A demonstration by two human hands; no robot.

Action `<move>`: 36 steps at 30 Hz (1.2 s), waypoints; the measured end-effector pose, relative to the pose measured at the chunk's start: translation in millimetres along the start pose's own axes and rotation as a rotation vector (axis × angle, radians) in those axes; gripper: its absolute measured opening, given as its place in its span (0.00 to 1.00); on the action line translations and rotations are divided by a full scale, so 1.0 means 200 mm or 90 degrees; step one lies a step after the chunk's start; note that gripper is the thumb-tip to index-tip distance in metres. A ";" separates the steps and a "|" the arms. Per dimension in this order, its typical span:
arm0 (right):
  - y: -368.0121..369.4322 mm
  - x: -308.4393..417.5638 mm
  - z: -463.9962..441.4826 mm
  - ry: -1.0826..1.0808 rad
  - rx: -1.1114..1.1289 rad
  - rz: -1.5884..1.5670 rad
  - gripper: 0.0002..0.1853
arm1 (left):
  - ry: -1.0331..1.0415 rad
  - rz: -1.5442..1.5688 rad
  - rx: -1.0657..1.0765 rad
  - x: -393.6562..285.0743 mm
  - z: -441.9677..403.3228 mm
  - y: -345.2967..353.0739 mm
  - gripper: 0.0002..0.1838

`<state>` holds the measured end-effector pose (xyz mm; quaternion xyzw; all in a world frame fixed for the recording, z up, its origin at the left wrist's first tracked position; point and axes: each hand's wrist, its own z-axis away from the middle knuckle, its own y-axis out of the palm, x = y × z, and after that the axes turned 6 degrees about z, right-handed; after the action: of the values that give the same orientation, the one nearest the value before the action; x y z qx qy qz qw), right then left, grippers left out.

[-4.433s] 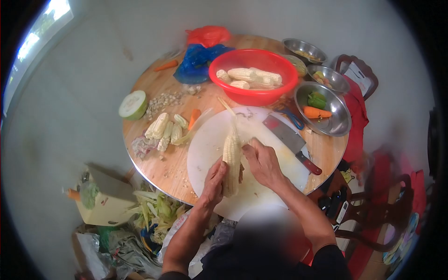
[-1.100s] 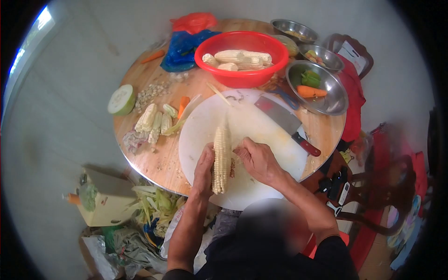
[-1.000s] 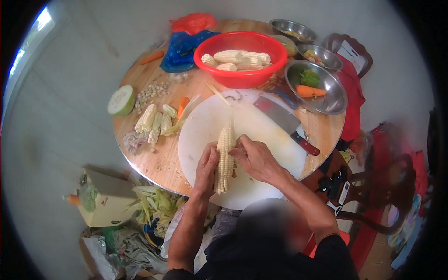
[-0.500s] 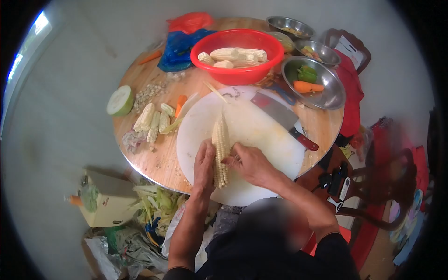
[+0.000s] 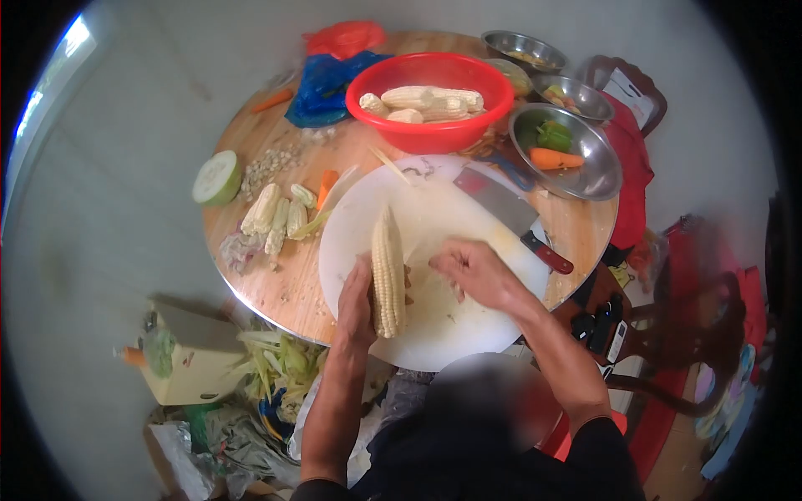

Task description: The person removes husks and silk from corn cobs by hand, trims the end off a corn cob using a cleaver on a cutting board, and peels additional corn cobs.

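A pale, husked corn cob [image 5: 387, 280] stands nearly upright in the head view, over the round white cutting board [image 5: 451, 334]. My left hand [image 5: 357, 302] is wrapped round its lower left side, with fingertips showing at the right edge of the cob. To the right, apart from the cob, my right hand [image 5: 474, 271] hangs over the board with its fingers curled together; whether something small is between them I cannot make out. A cleaver [image 5: 505, 209] with a dark red handle lies on the board's right side, and a strip of husk [image 5: 389, 165] at its top edge.
Behind the board is a red basin [image 5: 430, 138] of corn cobs. Metal bowls, one with a carrot [image 5: 555, 159] and green pepper [image 5: 553, 135], stand at the right. Small cobs [image 5: 274, 219], a cut melon [image 5: 217, 179] and a blue bag [image 5: 330, 88] lie left. Husks [image 5: 284, 363] are below the table.
My right hand has left the cob's side and moved right, away from it. The cob stays in my left hand, shifted slightly left. Earlier, both hands were at the cob.
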<state>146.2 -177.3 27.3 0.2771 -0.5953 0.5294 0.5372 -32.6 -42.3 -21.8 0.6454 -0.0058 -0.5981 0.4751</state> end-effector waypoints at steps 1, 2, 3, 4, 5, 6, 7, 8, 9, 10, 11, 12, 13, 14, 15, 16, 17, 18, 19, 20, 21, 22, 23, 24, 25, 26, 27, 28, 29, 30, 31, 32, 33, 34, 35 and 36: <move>-0.03 0.02 -0.04 -0.001 -0.004 0.000 0.09 | -0.024 0.015 0.029 0.00 0.00 0.00 0.26; -0.04 0.04 -0.07 -0.029 -0.020 -0.054 0.10 | -0.024 0.014 0.031 0.01 0.01 0.00 0.26; -0.05 0.05 -0.10 -0.056 -0.034 -0.107 0.12 | -0.003 0.015 0.083 0.01 0.02 -0.01 0.28; -0.06 0.08 -0.12 -0.056 -0.034 -0.108 0.12 | 0.019 0.018 0.134 0.02 0.02 -0.01 0.30; -0.07 0.11 -0.14 -0.070 -0.023 -0.101 0.14 | 0.020 0.017 0.133 0.01 0.02 -0.01 0.30; -0.07 0.13 -0.16 -0.083 -0.010 -0.094 0.17 | 0.018 0.000 0.147 0.00 0.02 -0.01 0.32; -0.05 0.14 -0.18 -0.082 -0.007 -0.094 0.17 | 0.016 -0.016 0.160 0.00 0.03 0.00 0.33; -0.03 0.15 -0.20 -0.071 -0.017 -0.103 0.16 | 0.016 -0.016 0.158 -0.01 0.04 0.00 0.33; -0.03 0.15 -0.21 -0.061 -0.027 -0.111 0.15 | 0.013 -0.029 0.167 -0.02 0.04 0.01 0.33; -0.03 0.14 -0.23 -0.061 -0.027 -0.111 0.15 | 0.010 -0.042 0.177 -0.03 0.04 0.02 0.33; -0.04 0.11 -0.25 -0.072 0.005 -0.093 0.14 | 0.010 -0.043 0.177 -0.03 0.04 0.01 0.33; -0.04 0.12 -0.26 -0.082 0.038 -0.073 0.14 | 0.007 -0.050 0.184 -0.02 0.04 0.00 0.32; -0.03 0.13 -0.25 -0.082 0.039 -0.073 0.14 | 0.005 -0.057 0.191 -0.02 0.03 -0.01 0.32; -0.03 0.14 -0.23 -0.084 -0.010 0.043 0.12 | 0.005 -0.056 0.190 -0.02 0.04 -0.01 0.32; -0.02 0.15 -0.21 -0.086 -0.060 0.159 0.11 | -0.001 -0.054 0.171 -0.02 0.04 0.00 0.32; 0.00 0.14 -0.21 -0.084 -0.059 0.159 0.11 | -0.008 -0.051 0.152 -0.02 0.05 0.00 0.31; 0.01 0.11 -0.20 -0.208 -0.113 0.243 0.09 | -0.008 -0.050 0.152 -0.02 0.05 0.00 0.31; 0.02 0.10 -0.18 -0.332 -0.167 0.326 0.07 | -0.005 -0.059 0.154 -0.01 0.04 -0.01 0.32; 0.01 0.10 -0.15 -0.331 -0.167 0.327 0.07 | -0.001 -0.068 0.156 -0.01 0.04 -0.02 0.32; 0.00 0.10 -0.12 -0.326 -0.115 0.359 0.07 | 0.000 -0.066 0.156 -0.01 0.03 -0.02 0.32; 0.00 0.11 -0.09 -0.321 -0.060 0.390 0.07 | -0.012 -0.059 0.129 -0.01 0.03 -0.03 0.33; 0.03 0.09 -0.07 -0.321 -0.058 0.390 0.07 | -0.027 -0.053 0.103 -0.01 0.03 -0.03 0.34; 0.04 0.08 -0.05 -0.304 -0.056 0.344 0.08 | -0.027 -0.052 0.104 -0.02 0.04 -0.02 0.34; 0.05 0.07 -0.04 -0.286 -0.055 0.299 0.09 | -0.026 -0.051 0.078 -0.04 0.05 0.01 0.34; 0.04 0.07 -0.03 -0.284 -0.056 0.299 0.09 | -0.027 -0.050 0.053 -0.05 0.05 0.02 0.35; 0.03 0.09 -0.04 -0.219 -0.087 0.259 0.12 | -0.028 -0.051 0.053 -0.05 0.05 0.02 0.35; 0.03 0.10 -0.05 -0.154 -0.117 0.219 0.14 | -0.021 -0.051 0.067 -0.04 0.05 0.03 0.35; 0.04 0.11 -0.06 -0.154 -0.119 0.217 0.14 | -0.013 -0.052 0.080 -0.04 0.04 0.03 0.36; 0.06 0.11 -0.08 -0.149 -0.138 0.206 0.17 | -0.014 -0.054 0.082 -0.03 0.04 0.02 0.36; 0.07 0.12 -0.09 -0.144 -0.158 0.195 0.21 | -0.016 -0.063 0.105 -0.03 0.04 0.02 0.36; 0.06 0.13 -0.10 -0.144 -0.159 0.194 0.21 | -0.018 -0.072 0.127 -0.03 0.04 0.01 0.36; 0.05 0.15 -0.12 -0.144 -0.101 0.247 0.23 | -0.018 -0.073 0.127 -0.03 0.04 0.02 0.36; 0.04 0.16 -0.13 -0.144 -0.042 0.300 0.25 | -0.031 -0.055 0.137 -0.03 0.05 0.03 0.36; 0.05 0.15 -0.14 -0.146 -0.040 0.300 0.25 | -0.044 -0.036 0.148 -0.04 0.06 0.03 0.36; 0.05 0.13 -0.14 -0.165 -0.039 0.312 0.26 | -0.042 -0.036 0.146 -0.04 0.06 0.03 0.36; 0.05 0.12 -0.15 -0.185 -0.037 0.325 0.27 | -0.043 -0.029 0.148 -0.04 0.06 0.03 0.36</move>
<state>140.2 -140.7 42.4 0.1760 -0.7313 0.5849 0.3036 -40.9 -48.4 -10.3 0.6757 -0.0765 -0.6252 0.3830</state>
